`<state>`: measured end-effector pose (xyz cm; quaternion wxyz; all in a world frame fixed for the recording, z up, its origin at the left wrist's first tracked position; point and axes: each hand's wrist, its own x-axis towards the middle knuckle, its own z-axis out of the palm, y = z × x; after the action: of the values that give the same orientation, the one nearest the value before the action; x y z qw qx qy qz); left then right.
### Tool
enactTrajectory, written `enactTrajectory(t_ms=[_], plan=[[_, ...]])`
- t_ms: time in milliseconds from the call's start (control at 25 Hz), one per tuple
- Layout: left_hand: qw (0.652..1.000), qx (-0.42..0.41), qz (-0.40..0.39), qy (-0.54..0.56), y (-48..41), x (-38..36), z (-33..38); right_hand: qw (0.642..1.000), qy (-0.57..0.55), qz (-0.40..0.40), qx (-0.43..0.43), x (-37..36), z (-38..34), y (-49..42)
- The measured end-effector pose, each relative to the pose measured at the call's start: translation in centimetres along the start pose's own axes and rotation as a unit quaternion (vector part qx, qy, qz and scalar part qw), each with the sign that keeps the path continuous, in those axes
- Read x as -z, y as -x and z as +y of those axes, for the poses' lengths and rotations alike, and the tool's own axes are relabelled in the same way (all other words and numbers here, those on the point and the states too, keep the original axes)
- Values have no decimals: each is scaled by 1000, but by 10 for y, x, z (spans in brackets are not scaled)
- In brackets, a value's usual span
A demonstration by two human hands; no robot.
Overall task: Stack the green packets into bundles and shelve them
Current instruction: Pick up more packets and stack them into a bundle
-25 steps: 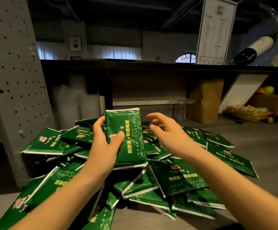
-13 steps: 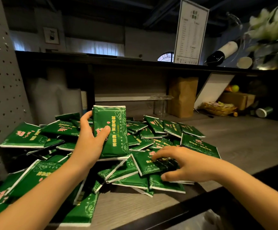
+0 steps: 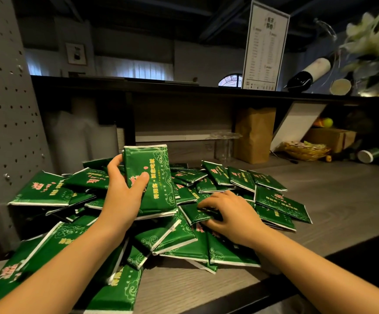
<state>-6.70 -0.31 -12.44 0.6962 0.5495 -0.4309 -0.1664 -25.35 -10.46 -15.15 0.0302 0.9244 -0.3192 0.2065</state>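
- The green packets are flat, glossy rectangles with white sealed edges, pale scroll patterns and pink and yellow print. They lie in a loose, overlapping pile (image 3: 227, 177) on the left part of a grey wood-grain counter (image 3: 333, 200).
- The left hand (image 3: 125, 191) holds a bundle (image 3: 154, 177) upright above the middle of the pile, with the thumb across the printed face and the fingers wrapped behind the left edge.
- The right hand (image 3: 231, 214) is palm down on the pile, just right of the bundle. Its fingers curl over the far edge of a loose packet (image 3: 195, 214) and the thumb is tucked against the near edge.
- A grey pegboard panel (image 3: 5, 109) with round holes stands at the left.
- A crinkled brown paper bag (image 3: 254, 134) stands at the far side of the counter.
- On the dark shelf above are a tall white menu card (image 3: 264, 46) and a dark bottle (image 3: 308, 71) lying tilted.
- A second ago the right hand hovered open above the pile. It has since come down and gripped the loose packet, as it had half a second ago. The left hand's grip on the bundle is unchanged.
- Counts: two hands, one held bundle, one pinched packet, one bag, one card and one bottle. The pile holds dozens of packets, too overlapped to count. The number in the bundle cannot be told.
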Motion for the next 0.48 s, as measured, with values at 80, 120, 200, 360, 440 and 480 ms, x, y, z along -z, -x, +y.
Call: enactTrajectory(t_ms=[80, 120, 200, 360, 440, 480], plan=[[1000, 1, 9, 2, -1, 1, 0, 998, -50, 23, 0, 6, 3, -3], [1000, 2, 13, 0, -2, 2, 0, 996, -79, 34, -5, 11, 4, -5], [1000, 0, 20, -4, -4, 3, 1, 991, -119, 61, -4, 20, 7, -12], [1000, -5, 29, -10, -3, 3, 6, 955, -260, 140, 6, 42, -3, -29], [1000, -4, 30, -8, -2, 3, 7, 921, -362, 141, 15, 53, -16, -39], [1000, -3, 29, -6, -2, 3, 7, 904, -405, 135, 22, 56, -24, -44]])
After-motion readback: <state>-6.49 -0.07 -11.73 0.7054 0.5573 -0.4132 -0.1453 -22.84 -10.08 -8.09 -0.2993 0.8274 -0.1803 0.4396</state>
